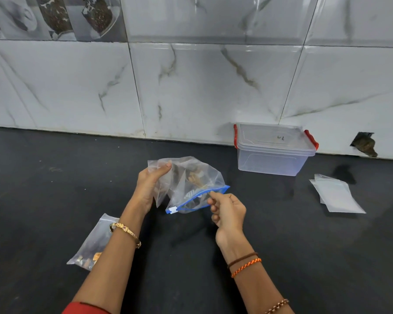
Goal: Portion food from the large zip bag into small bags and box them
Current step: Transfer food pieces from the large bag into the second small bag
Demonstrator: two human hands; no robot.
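A: The left hand (150,186) is gripping the bottom end of the large zip bag (186,184), holding it up off the dark counter (270,245), and the right hand (227,210) is pinching the blue zip rim (204,197) near its middle

B: So the mouth is tilting toward the person, with the food (196,179) sitting higher up inside?

A: Yes, and that is what is worrying me: if the bag is tipping further, pieces could be sliding out onto the counter instead of into a small bag

B: The empty small bags (337,193) are lying well apart to the right, near the lidded box (273,148)

A: And one filled small bag (93,243) is lying under the left forearm, where it could be getting knocked
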